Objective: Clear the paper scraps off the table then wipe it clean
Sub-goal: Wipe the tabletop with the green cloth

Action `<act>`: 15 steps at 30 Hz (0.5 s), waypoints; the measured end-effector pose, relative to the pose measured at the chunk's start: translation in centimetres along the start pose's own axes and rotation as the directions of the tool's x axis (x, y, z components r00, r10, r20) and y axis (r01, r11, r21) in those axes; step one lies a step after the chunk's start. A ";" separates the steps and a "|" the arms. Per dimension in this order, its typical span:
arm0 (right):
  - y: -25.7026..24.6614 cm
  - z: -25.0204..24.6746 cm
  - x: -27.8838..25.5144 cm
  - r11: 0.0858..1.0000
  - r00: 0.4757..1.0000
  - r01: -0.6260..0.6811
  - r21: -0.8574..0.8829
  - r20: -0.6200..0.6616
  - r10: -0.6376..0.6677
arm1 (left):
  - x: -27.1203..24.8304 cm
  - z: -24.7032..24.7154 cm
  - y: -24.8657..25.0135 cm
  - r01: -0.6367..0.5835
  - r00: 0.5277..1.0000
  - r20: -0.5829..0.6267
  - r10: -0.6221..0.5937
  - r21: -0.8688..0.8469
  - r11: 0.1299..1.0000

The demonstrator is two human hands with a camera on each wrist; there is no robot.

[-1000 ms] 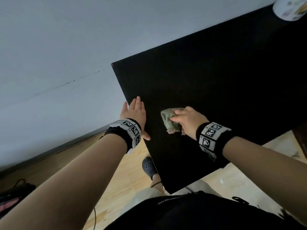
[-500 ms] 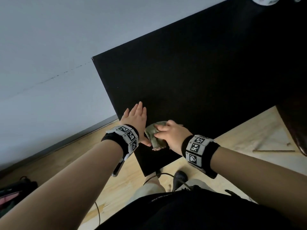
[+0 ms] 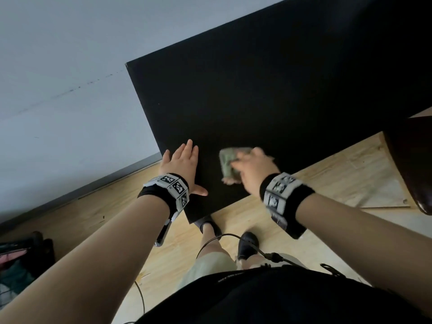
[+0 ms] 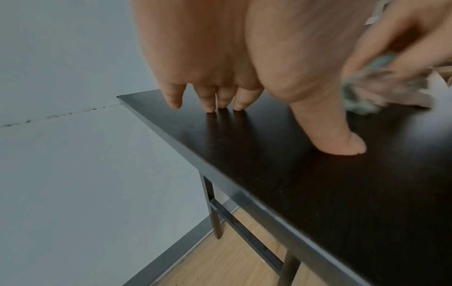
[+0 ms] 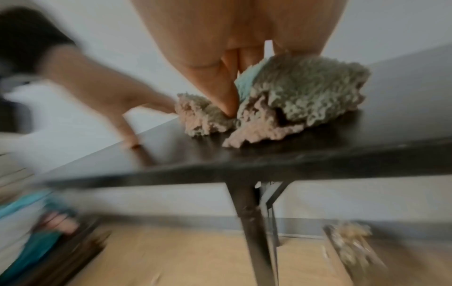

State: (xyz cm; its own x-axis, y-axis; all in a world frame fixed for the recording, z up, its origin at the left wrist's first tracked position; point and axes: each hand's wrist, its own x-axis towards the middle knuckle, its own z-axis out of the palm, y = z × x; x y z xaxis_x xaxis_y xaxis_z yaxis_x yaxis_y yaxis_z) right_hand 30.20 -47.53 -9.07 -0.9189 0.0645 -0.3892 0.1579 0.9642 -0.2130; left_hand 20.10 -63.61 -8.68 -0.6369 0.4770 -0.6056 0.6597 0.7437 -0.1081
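The black table fills the middle of the head view, with no paper scraps on the part I see. My left hand lies flat on its near left corner, fingers straight and fingertips touching the top. My right hand grips a bunched green and pink cloth and presses it onto the table just right of the left hand. The right wrist view shows the cloth folded under my fingers, thumb dug into it, close to the table's near edge. The right hand is blurred.
A pale wall runs along the table's left side. Wooden floor lies below the near edge, with my feet in dark shoes under the corner. A dark rounded object stands at the right. Thin table legs show underneath.
My right hand has slid the cloth to the right, away from the left hand, after drawing it close half a second ago. The left hand stays flat on the corner.
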 end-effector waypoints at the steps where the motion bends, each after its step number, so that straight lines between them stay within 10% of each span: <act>1: -1.0 0.8 -1.1 0.993 0.993 0.116 -0.012 0.010 -0.116 | -0.1 0.1 0.0 0.015 1.000 -0.008 -0.015 -0.004 1.000; 5: 0.5 1.1 -1.3 0.966 0.963 0.252 0.059 0.088 -0.256 | -1.9 1.3 0.5 0.111 0.990 -0.085 -0.114 -0.043 0.993; 11: 0.0 0.7 2.3 1.000 0.999 0.009 -0.013 0.034 -0.008 | -5.2 4.6 -0.8 0.269 0.961 -0.006 -0.277 -0.214 0.939; 15: -5.2 2.7 1.0 0.958 0.954 0.286 -0.025 0.104 -0.282 | -5.3 5.4 -3.0 0.200 0.980 0.020 -0.199 -0.169 0.965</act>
State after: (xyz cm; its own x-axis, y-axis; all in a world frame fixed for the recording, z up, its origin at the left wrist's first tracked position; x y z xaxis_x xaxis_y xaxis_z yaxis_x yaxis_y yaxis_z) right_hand 29.39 -53.18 -10.76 -0.8833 -0.2368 -0.4045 -0.1204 0.9487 -0.2925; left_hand 23.63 -70.86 -9.40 -0.7476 0.3099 -0.5874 0.4421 0.8922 -0.0921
